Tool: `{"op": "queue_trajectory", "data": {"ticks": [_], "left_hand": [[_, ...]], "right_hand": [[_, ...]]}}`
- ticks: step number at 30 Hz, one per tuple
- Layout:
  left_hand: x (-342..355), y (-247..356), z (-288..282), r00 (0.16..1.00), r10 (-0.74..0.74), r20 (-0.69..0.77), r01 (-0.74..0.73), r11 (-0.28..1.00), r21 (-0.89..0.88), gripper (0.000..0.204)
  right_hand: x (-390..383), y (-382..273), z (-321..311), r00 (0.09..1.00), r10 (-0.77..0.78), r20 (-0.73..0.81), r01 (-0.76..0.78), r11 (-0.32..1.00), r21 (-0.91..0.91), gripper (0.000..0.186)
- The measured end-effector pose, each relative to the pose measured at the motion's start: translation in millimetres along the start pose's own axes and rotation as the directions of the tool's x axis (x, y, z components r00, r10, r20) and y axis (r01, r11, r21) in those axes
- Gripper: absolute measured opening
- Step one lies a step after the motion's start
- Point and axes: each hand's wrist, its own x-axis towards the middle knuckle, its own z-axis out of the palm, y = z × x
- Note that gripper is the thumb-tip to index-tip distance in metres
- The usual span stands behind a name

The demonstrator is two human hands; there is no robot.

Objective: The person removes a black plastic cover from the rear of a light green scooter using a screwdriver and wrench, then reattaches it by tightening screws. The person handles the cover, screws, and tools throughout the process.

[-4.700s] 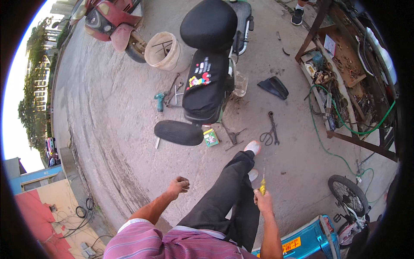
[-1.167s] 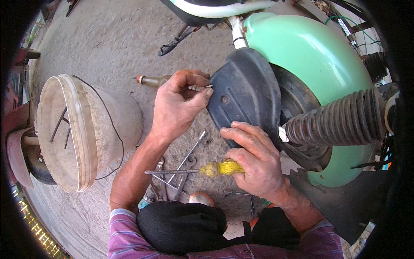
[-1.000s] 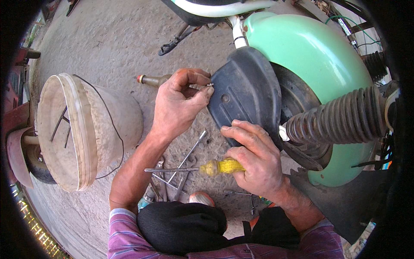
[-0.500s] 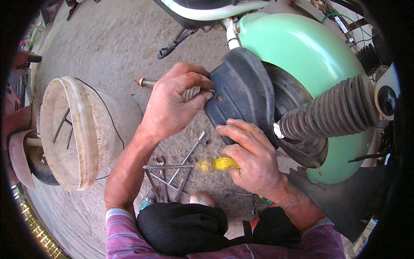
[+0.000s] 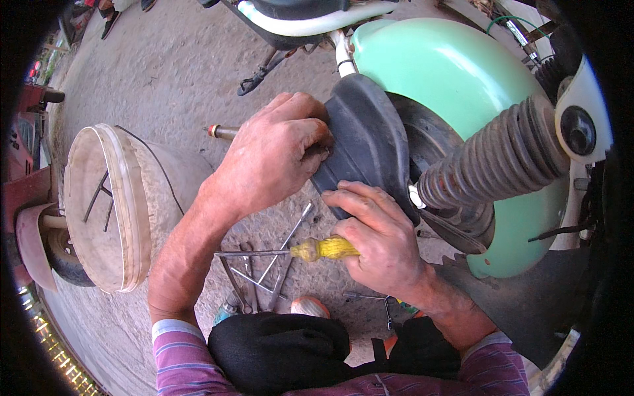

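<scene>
A black plastic cover [image 5: 363, 129] sits against the wheel, below a mint-green fender [image 5: 449, 66]. My left hand [image 5: 281, 148] is closed in a pinch at the cover's left part; its fingertips, and whatever they hold, are hidden. My right hand [image 5: 383, 241] has a screwdriver with a yellow handle [image 5: 330, 249] tucked in its palm, the shaft pointing left. That hand's upper fingers rest along the cover's lower edge.
A whitish bucket [image 5: 132, 204] stands on the left, dark rods inside. On the ground below my hands lie a cross-shaped wrench [image 5: 284, 244] and several tools. A ribbed rubber boot [image 5: 495, 155] juts across on the right. Someone's foot [image 5: 111, 25] shows at the far left.
My left hand has turned and moved over the cover's fastener spot, which showed before and is now hidden. The right hand keeps its hold on the screwdriver. The view has shifted slightly.
</scene>
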Motion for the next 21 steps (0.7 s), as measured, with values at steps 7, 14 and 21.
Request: {"op": "queue_trajectory", "data": {"ticks": [7,14,21], "left_hand": [[-5,-5,4,0.999,0.015,-0.042,-0.017,0.999,-0.037,0.021],[-4,-4,10,0.987,0.105,-0.119,-0.108,0.994,-0.026,0.018],[2,-7,11,0.985,0.123,-0.123,-0.127,0.992,-0.020,0.016]], "right_hand": [[-1,0,0,1.000,0.002,0.004,-0.002,1.000,-0.013,0.023],[-1,0,2,1.000,-0.002,-0.013,0.001,1.000,-0.004,0.025],[0,-1,1,1.000,-0.004,-0.013,0.003,1.000,-0.009,0.026]]}}
